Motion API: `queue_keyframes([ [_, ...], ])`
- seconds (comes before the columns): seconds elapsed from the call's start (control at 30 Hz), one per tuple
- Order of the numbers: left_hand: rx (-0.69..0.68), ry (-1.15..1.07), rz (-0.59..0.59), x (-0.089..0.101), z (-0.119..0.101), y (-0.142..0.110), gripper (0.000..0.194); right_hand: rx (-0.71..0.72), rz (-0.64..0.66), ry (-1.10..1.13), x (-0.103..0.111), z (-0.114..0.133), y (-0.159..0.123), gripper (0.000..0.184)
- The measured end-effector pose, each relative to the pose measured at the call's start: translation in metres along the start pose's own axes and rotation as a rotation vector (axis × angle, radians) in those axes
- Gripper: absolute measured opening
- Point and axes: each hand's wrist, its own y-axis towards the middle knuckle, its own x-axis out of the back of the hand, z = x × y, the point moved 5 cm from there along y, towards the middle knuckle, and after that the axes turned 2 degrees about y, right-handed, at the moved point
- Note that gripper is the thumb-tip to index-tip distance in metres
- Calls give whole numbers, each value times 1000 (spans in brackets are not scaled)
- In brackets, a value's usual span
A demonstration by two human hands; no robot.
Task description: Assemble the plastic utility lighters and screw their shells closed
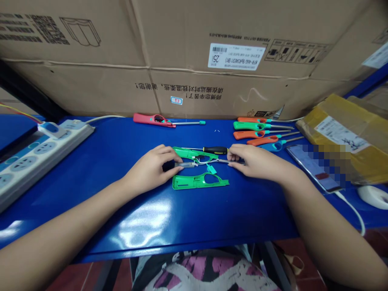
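Note:
My left hand (151, 167) pinches a small clear fuel tank (187, 165) between thumb and fingers. Thin white wire or tubing runs from the tank toward a slim metal lighter tube (223, 161), whose other end my closed right hand (256, 161) grips. Just behind these parts lies one green lighter shell half (183, 152), partly covered by my left fingers. In front, the other green shell half (194, 184) rests with its inner side up. A teal trigger piece (211, 169) sits between the two halves. A black-handled screwdriver (215, 150) lies behind the rear half.
At the back is a red lighter (151, 119); several orange, green and blue lighters (251, 134) lie at the right. A charging phone (315, 167) and taped parcel (342, 137) stand beyond my right arm. To the left is a power strip (45, 155). Cardboard (182, 40) walls the back.

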Motion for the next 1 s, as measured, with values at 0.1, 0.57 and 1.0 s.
queue_keyframes([
  [0.1, -7, -19, -5, 1, -1, 0, 21, 47, -77, -69, 8, 6, 1, 6],
  [0.57, -79, -11, -107, 4, -8, 0, 18, 10, -45, -13, -4, 40, 4, 17],
  [1.0, -126, -35, -172, 5, -9, -1, 18, 99, 67, -90, -7, 47, 3, 15],
])
